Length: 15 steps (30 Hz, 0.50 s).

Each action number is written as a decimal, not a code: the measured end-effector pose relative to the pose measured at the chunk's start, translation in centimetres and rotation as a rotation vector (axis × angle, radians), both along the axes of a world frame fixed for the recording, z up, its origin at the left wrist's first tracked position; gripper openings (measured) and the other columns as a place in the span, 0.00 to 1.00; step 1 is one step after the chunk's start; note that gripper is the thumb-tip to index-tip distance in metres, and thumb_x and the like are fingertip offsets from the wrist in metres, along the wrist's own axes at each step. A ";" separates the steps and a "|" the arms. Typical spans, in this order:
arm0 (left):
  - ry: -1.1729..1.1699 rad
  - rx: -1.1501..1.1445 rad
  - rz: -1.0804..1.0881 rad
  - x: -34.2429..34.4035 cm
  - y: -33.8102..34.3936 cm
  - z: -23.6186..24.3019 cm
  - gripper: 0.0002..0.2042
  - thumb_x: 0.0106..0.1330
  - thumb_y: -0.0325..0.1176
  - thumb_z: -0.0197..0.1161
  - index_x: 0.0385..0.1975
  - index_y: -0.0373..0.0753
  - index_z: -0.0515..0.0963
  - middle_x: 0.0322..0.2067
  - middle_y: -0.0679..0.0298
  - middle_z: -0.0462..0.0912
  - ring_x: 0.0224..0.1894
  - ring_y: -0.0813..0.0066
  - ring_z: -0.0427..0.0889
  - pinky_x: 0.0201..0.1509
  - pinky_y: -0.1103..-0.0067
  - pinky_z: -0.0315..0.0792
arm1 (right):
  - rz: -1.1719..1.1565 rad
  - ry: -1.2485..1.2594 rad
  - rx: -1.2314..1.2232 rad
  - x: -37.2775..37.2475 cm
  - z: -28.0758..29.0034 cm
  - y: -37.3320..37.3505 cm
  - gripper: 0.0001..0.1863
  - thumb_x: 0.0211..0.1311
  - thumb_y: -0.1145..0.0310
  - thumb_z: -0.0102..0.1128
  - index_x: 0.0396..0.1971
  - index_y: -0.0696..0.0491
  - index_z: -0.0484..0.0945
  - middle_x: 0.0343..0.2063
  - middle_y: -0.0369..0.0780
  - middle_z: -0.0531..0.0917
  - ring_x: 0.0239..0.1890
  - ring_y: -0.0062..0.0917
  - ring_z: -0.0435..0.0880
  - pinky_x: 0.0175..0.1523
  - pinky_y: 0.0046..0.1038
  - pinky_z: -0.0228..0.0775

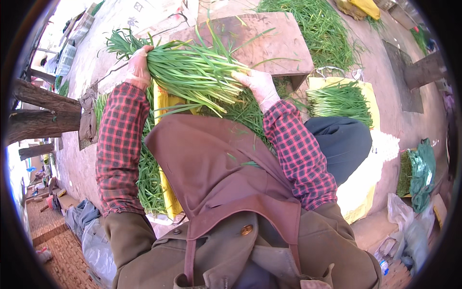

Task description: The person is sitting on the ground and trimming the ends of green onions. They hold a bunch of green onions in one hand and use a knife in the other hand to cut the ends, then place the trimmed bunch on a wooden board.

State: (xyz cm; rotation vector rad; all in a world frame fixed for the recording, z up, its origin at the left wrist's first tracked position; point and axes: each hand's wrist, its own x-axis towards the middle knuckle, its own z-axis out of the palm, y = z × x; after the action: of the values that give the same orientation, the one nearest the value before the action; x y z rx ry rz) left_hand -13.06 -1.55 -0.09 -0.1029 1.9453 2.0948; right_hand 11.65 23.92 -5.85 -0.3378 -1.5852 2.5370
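Observation:
A thick bunch of green chives (192,67) lies crosswise in front of me, held between my two hands above my lap. Closed round its leafy end is my left hand (138,70), with leaf tips sticking out beyond it. At the pale stem end, my right hand (260,88) pinches the stalks with thumb and fingers. Several loose blades hang down or stick up from the bunch. Just beyond the bunch stands a low brown bench (269,41) with a few stray blades on its top.
A big heap of loose chives (315,29) lies on the floor beyond the bench. To the right, neatly laid chives (341,102) rest on a yellow sheet (358,207). More chives (151,188) lie at my left. Wooden posts (45,113) stand farther left; plastic bags (414,226) lie right.

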 end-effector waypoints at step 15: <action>-0.086 0.053 -0.055 1.2 -2.3 -2.4 0.10 0.61 0.33 0.61 0.35 0.33 0.80 0.32 0.63 0.81 0.35 0.75 0.78 0.42 0.77 0.73 | 0.015 -0.091 -0.146 0.2 -2.9 -0.1 0.18 0.61 0.73 0.61 0.50 0.64 0.76 0.44 0.43 0.83 0.44 0.27 0.83 0.47 0.29 0.78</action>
State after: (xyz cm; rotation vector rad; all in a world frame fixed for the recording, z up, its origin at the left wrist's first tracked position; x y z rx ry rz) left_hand -11.85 -3.87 -2.51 -0.1252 1.8215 2.0692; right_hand 11.90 23.82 -8.72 -0.4657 -1.4392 2.6922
